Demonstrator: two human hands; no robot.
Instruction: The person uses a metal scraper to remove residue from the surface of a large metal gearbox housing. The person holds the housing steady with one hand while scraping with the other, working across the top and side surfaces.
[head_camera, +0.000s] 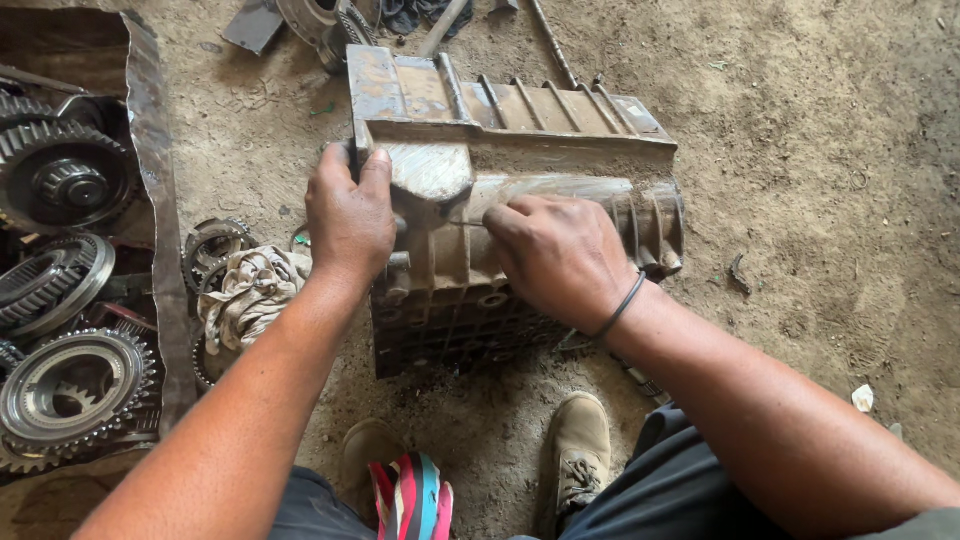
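Steadying: the left hand (349, 222) clamps over the upper left corner of the metal gearbox housing (520, 200), fingers curled round its edge.
Right hand (560, 258): closed down on the rounded middle of the housing, fingertips pinching something thin against it; what that is, I cannot tell.
Doing it well: judging by the grip, the casting looks heavy and greasy, so the left hand should bear firmly while the right works slowly, with fingers kept off the sharp ribs.
Housing, looks: grey-brown cast metal, ribbed on top and at the right end, grimy, with a flat flange at the far side.
Housing, place: lying on the dirt floor (820, 180), just ahead of the person's shoes (578, 450).
Nearby: a dirty rag (248, 290) just left of it, and toothed gears (70, 380) in a metal tray (150, 150) further left.
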